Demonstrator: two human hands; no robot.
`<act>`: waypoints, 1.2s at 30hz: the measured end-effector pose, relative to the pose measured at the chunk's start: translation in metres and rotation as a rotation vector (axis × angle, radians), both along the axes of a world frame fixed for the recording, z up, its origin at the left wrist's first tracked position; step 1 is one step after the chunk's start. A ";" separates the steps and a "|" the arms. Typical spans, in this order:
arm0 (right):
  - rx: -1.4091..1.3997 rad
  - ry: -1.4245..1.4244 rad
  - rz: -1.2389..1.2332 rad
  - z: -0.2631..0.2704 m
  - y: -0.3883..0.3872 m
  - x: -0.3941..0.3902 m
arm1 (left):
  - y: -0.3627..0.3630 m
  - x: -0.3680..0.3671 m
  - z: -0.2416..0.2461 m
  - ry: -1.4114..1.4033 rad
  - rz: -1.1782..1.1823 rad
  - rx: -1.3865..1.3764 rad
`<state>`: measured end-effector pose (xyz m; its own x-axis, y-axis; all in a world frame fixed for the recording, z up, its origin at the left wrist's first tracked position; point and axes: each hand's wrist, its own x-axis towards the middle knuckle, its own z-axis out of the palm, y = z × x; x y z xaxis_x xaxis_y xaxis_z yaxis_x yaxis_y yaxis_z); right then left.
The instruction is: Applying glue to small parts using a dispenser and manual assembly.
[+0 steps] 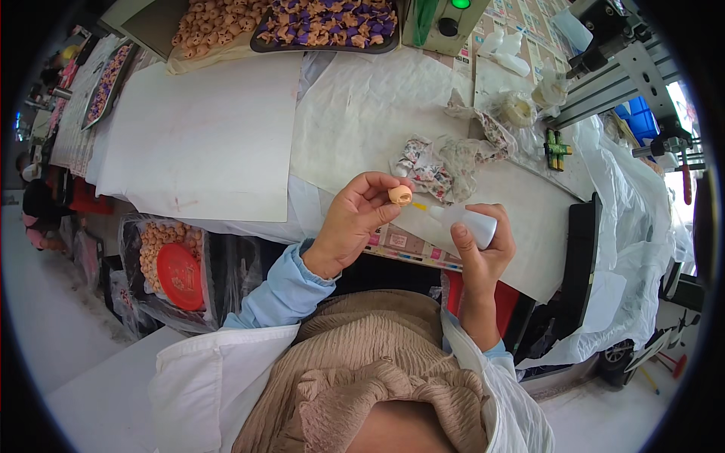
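Between the thumb and fingers of my left hand (354,218) is a small peach-coloured doll head (400,195), its open hollow side facing down and to the right. My right hand (488,244) grips a white plastic squeeze bottle (473,225) lying on its side in the palm. The bottle's yellow nozzle tip (419,206) points at the head's opening, very close to it; whether they touch I cannot tell. A crumpled floral cloth (430,167) lies on the table just beyond both hands.
White sheets (198,141) cover the worktable. At the back are a heap of doll heads (218,22) and a black tray (325,50) of peach-and-purple figure parts. A metal machine frame (612,79) stands right. Below left, a lined crate (209,272) holds heads and a red plastic dish (180,277).
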<state>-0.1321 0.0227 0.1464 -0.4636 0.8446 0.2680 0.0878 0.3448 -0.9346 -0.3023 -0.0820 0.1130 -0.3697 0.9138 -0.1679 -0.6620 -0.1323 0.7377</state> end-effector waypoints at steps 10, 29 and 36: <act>0.004 0.036 -0.003 -0.002 0.005 0.004 | 0.002 0.000 0.001 -0.003 0.003 -0.012; -0.002 0.021 0.003 -0.001 0.000 0.003 | 0.001 0.002 0.000 0.062 -0.004 0.011; -0.023 0.011 0.021 -0.004 -0.001 0.003 | -0.002 0.002 -0.002 0.046 -0.004 -0.007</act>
<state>-0.1295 0.0214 0.1428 -0.4785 0.8406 0.2537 0.0703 0.3247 -0.9432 -0.2998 -0.0837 0.1115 -0.3734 0.9143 -0.1571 -0.6278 -0.1243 0.7684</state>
